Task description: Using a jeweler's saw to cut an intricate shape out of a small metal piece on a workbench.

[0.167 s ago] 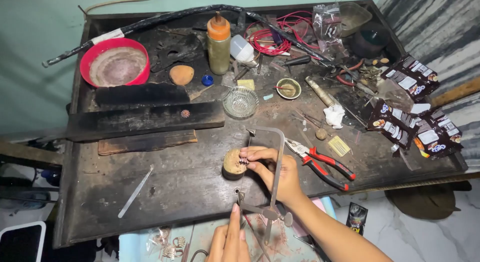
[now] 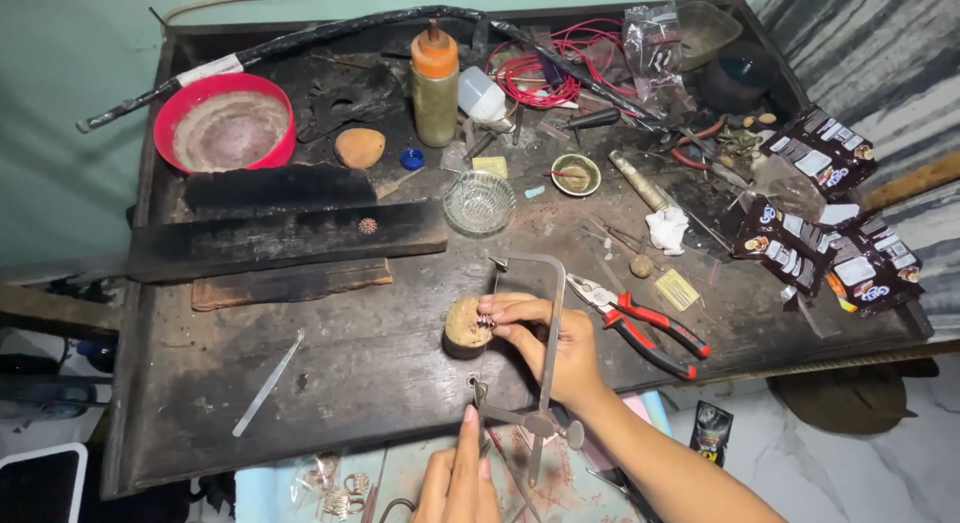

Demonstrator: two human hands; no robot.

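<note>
A small metal piece [image 2: 486,322] sits on a round wooden block [image 2: 464,328] near the middle of the tabletop [image 2: 380,373], toward its near edge. It looks thin and light, likely a bit of wirework, though it is too small in this view to be sure; a thing like that would bend easily and slip under a blade, so it is best pinned at its edges, flat against the block. The right hand [image 2: 545,338] does just that: its fingers are closed together on the piece, pressing it to the block's top. A jeweller's saw [image 2: 540,358] stands across that hand, its stiff metal frame reaching from far to near; the blade would be hair-thin and brittle, so the frame wants holding by the handle at its near end. The left hand [image 2: 458,478] is there, at the bottom edge of the view, fingers drawn together around the handle end. Just right of the saw lie red-handled pliers [image 2: 640,323]. To the left lies a pair of tweezers [image 2: 268,383]. Farther off are a glass dish [image 2: 479,202], dark wood slabs [image 2: 290,238], a red bowl [image 2: 225,123] and an orange-capped bottle [image 2: 435,83]; dark sachets [image 2: 820,213] lie at the right.
</note>
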